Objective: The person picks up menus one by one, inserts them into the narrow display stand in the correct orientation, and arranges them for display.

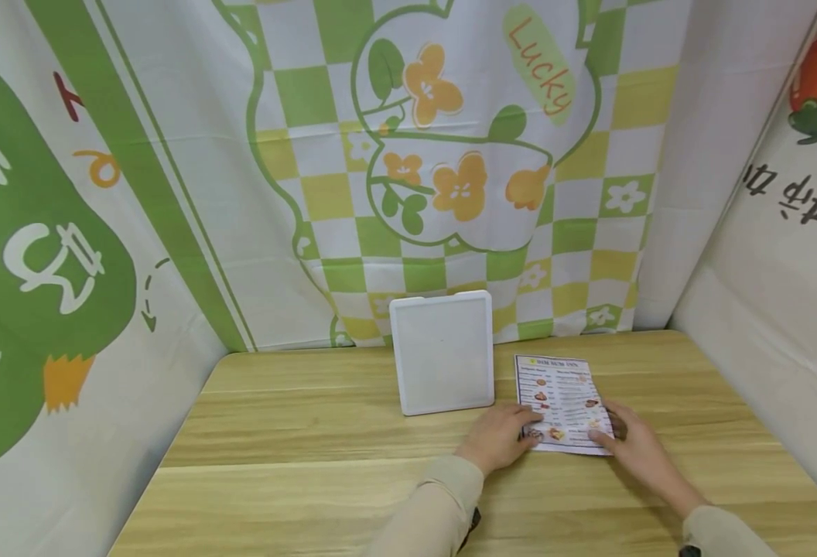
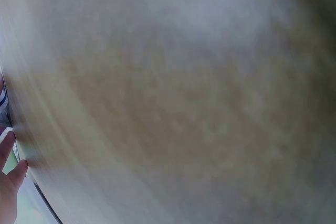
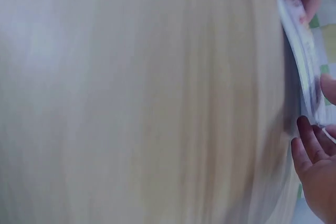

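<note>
A printed menu sheet (image 1: 562, 398) with small food pictures lies on the wooden table, to the right of centre. Its left edge is under the fingertips of my left hand (image 1: 495, 437), which rest on the paper near the lower corner. My right hand (image 1: 634, 445) pinches the right edge, thumb on top and fingers behind. Seen from the right wrist, the sheet (image 3: 304, 56) looks bowed, with its near edge raised off the wood beside the right hand (image 3: 320, 177). Only part of the left hand (image 2: 8, 182) enters the left wrist view.
A white rectangular frame or panel (image 1: 443, 352) stands upright left of the menu, against the back. Behind the wooden table (image 1: 297, 418) hangs a green and yellow checked curtain (image 1: 353, 201). Printed cloth walls rise on both sides.
</note>
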`<state>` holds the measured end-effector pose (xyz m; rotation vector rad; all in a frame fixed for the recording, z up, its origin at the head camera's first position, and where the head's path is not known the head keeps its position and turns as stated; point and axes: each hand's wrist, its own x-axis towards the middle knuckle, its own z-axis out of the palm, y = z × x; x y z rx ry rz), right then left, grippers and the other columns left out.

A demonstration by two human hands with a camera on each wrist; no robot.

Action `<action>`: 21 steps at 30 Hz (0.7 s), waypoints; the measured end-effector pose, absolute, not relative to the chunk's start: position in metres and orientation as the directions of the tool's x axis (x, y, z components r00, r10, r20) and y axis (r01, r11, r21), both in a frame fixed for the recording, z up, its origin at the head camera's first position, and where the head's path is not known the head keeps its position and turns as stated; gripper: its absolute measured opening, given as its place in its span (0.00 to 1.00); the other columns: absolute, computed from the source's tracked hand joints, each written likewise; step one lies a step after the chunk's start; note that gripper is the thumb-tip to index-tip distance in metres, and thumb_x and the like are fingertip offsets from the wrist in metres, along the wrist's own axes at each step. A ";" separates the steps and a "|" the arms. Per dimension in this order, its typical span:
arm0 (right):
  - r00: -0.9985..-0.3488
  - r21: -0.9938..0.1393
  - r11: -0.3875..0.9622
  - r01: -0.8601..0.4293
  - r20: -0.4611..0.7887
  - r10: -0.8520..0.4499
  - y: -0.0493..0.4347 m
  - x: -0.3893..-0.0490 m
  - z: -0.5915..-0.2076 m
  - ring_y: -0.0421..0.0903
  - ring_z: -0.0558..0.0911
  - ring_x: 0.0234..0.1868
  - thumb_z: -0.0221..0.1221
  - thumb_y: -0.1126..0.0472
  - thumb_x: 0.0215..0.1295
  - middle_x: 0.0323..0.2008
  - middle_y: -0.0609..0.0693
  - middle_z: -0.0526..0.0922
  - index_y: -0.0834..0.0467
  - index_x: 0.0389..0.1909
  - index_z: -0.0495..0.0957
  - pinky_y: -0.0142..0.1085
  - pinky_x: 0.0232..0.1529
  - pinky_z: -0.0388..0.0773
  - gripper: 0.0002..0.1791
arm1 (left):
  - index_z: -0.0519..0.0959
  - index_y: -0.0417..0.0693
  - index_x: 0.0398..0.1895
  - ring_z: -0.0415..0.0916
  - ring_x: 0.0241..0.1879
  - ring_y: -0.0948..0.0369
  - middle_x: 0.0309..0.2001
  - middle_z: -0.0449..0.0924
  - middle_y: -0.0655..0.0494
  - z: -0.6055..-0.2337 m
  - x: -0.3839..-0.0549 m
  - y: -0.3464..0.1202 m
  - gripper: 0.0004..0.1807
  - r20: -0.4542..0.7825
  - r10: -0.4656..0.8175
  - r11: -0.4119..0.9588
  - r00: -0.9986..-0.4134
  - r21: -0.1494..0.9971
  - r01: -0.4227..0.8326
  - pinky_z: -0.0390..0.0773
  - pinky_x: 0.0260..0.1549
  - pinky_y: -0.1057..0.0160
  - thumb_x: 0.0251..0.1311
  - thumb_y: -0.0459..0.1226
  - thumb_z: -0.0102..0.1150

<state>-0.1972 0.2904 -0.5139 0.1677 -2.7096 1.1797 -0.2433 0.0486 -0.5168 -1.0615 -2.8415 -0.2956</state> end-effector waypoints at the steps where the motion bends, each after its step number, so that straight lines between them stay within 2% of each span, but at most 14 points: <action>1: -0.983 -0.736 0.662 -0.142 0.183 -0.007 0.289 -0.197 -0.513 0.69 0.78 0.53 0.66 0.65 0.63 0.55 0.78 0.73 0.79 0.64 0.62 0.39 0.48 0.81 0.34 | 0.77 0.62 0.62 0.73 0.60 0.63 0.60 0.78 0.60 -0.516 -0.243 0.049 0.22 0.158 0.637 0.739 -0.754 0.150 0.656 0.68 0.61 0.66 0.66 0.51 0.61; 3: -0.991 -0.775 0.627 -0.076 0.129 0.038 0.286 -0.197 -0.510 0.69 0.79 0.53 0.63 0.63 0.67 0.56 0.78 0.72 0.79 0.65 0.61 0.29 0.42 0.79 0.35 | 0.77 0.62 0.62 0.73 0.60 0.62 0.60 0.78 0.60 -0.516 -0.242 0.049 0.22 0.162 0.635 0.739 -0.755 0.155 0.655 0.68 0.61 0.66 0.65 0.51 0.61; 5: -0.994 -0.794 0.607 -0.026 0.085 0.069 0.284 -0.198 -0.507 0.69 0.77 0.56 0.61 0.60 0.70 0.60 0.78 0.69 0.79 0.66 0.60 0.23 0.41 0.75 0.34 | 0.77 0.61 0.62 0.73 0.60 0.62 0.60 0.77 0.59 -0.517 -0.241 0.049 0.22 0.163 0.636 0.739 -0.755 0.157 0.656 0.68 0.61 0.66 0.65 0.50 0.61; 11: -0.993 -0.814 0.577 0.069 0.002 0.121 0.280 -0.201 -0.502 0.68 0.75 0.58 0.56 0.63 0.72 0.60 0.77 0.69 0.80 0.66 0.58 0.21 0.39 0.72 0.32 | 0.77 0.61 0.62 0.72 0.62 0.62 0.62 0.76 0.59 -0.515 -0.240 0.047 0.22 0.163 0.636 0.743 -0.754 0.135 0.655 0.68 0.62 0.65 0.66 0.51 0.60; 14: -0.992 -0.811 0.578 0.088 -0.017 0.128 0.276 -0.204 -0.502 0.67 0.73 0.60 0.56 0.65 0.71 0.58 0.76 0.70 0.80 0.66 0.58 0.33 0.51 0.76 0.31 | 0.78 0.61 0.61 0.71 0.62 0.62 0.62 0.76 0.60 -0.514 -0.240 0.046 0.22 0.162 0.617 0.754 -0.770 0.157 0.638 0.68 0.62 0.65 0.66 0.50 0.61; 17: -0.990 -0.801 0.587 0.114 -0.044 0.132 0.274 -0.204 -0.502 0.69 0.69 0.63 0.53 0.65 0.72 0.57 0.75 0.71 0.80 0.66 0.57 0.49 0.63 0.68 0.30 | 0.79 0.59 0.60 0.72 0.61 0.62 0.61 0.76 0.60 -0.514 -0.237 0.046 0.22 0.171 0.574 0.773 -0.801 0.210 0.599 0.69 0.61 0.65 0.63 0.49 0.64; 18: -0.989 -0.806 0.579 0.122 -0.051 0.136 0.273 -0.204 -0.501 0.69 0.68 0.63 0.53 0.65 0.72 0.57 0.75 0.71 0.80 0.66 0.57 0.56 0.64 0.64 0.30 | 0.79 0.58 0.59 0.72 0.61 0.62 0.61 0.77 0.60 -0.514 -0.237 0.046 0.22 0.178 0.553 0.780 -0.814 0.232 0.581 0.69 0.61 0.65 0.63 0.48 0.65; 20: -0.985 -0.826 0.543 0.153 -0.084 0.150 0.273 -0.202 -0.500 0.69 0.69 0.63 0.51 0.64 0.73 0.58 0.75 0.70 0.80 0.67 0.56 0.55 0.64 0.64 0.30 | 0.80 0.56 0.59 0.73 0.60 0.61 0.61 0.77 0.58 -0.515 -0.235 0.047 0.22 0.197 0.503 0.790 -0.841 0.290 0.540 0.70 0.60 0.65 0.61 0.47 0.67; 21: -0.981 -0.839 0.515 0.174 -0.104 0.161 0.273 -0.201 -0.500 0.68 0.70 0.63 0.51 0.64 0.73 0.58 0.74 0.70 0.79 0.68 0.56 0.51 0.63 0.67 0.30 | 0.80 0.55 0.59 0.74 0.60 0.60 0.60 0.77 0.57 -0.516 -0.235 0.048 0.23 0.203 0.475 0.793 -0.856 0.324 0.517 0.70 0.60 0.64 0.61 0.47 0.67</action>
